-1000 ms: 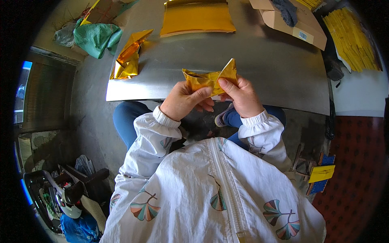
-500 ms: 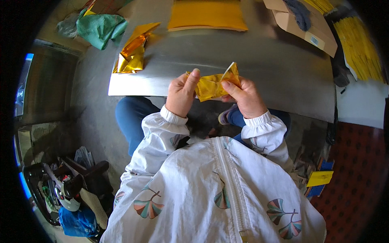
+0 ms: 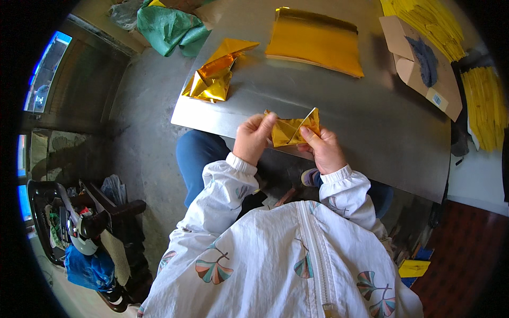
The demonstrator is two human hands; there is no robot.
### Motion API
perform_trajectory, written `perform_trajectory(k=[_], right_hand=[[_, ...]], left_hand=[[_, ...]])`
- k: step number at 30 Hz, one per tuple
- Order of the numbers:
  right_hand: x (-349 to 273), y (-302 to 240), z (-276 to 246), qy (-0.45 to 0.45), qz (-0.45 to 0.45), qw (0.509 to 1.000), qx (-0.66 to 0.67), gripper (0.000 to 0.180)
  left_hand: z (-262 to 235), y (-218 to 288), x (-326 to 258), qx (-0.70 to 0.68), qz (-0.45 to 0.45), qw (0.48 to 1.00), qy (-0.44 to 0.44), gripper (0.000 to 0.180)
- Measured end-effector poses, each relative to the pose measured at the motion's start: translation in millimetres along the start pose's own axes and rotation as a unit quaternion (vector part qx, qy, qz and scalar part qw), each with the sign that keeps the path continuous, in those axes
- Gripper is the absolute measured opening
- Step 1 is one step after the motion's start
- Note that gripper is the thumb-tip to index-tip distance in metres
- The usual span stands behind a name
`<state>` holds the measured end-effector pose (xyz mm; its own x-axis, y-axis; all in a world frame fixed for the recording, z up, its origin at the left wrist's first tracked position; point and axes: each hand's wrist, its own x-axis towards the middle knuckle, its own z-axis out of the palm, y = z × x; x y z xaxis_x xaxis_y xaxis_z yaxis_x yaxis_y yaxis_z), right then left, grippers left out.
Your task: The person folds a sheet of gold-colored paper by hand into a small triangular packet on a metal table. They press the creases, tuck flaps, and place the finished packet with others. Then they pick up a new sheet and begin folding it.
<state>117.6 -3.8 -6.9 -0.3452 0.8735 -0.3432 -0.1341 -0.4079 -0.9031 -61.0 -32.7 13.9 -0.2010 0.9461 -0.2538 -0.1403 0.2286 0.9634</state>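
Between my hands is a folded piece of gold foil paper [image 3: 288, 131], held just over the near edge of the metal table. My left hand [image 3: 253, 137] pinches its left end with the thumb on top. My right hand [image 3: 324, 148] grips the right end, its thumb pressed on the foil near a raised corner with a pale edge. Farther off at the left table edge lies shiny folded gold foil [image 3: 210, 79]. Beyond my hands is a flat stack of gold sheets [image 3: 315, 45].
At the far right of the metal table [image 3: 371, 127] sits an open cardboard box [image 3: 400, 45] with a dark cloth [image 3: 424, 61]. Yellow bundles [image 3: 483, 106] lie beyond it. A green plastic sack [image 3: 167, 26] is at far left; a black chair [image 3: 114, 212] holding bags stands lower left.
The view has turned, so the table and its contents appear shifted right and lower. Both hands still hold the gold foil paper, which looks flatter and more spread out between them.
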Motion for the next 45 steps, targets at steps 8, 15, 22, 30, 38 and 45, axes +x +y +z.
perform_trajectory(k=[8,15,22,30,38,45], right_hand=[[21,6,26,-0.075,0.073,0.988,0.115,0.031],[39,-9,43,-0.117,0.145,0.981,-0.06,0.031],[66,-20,79,-0.142,0.113,0.965,-0.189,0.026],[92,-19,100,-0.167,0.15,0.97,-0.09,0.033],[111,-21,108,-0.105,0.052,0.98,-0.159,0.025],[119,-21,121,-0.053,0.013,0.971,-0.232,0.03]], left_hand=[[-28,-4,1,0.035,-0.06,0.997,-0.028,0.023],[-60,-4,11,0.061,-0.084,0.994,0.015,0.021],[-101,4,22,0.074,-0.096,0.99,0.077,0.025],[-125,11,34,0.07,-0.067,0.99,0.097,0.026],[-124,16,39,0.162,-0.067,0.977,0.12,0.024],[-122,17,44,0.321,-0.018,0.923,0.212,0.03]])
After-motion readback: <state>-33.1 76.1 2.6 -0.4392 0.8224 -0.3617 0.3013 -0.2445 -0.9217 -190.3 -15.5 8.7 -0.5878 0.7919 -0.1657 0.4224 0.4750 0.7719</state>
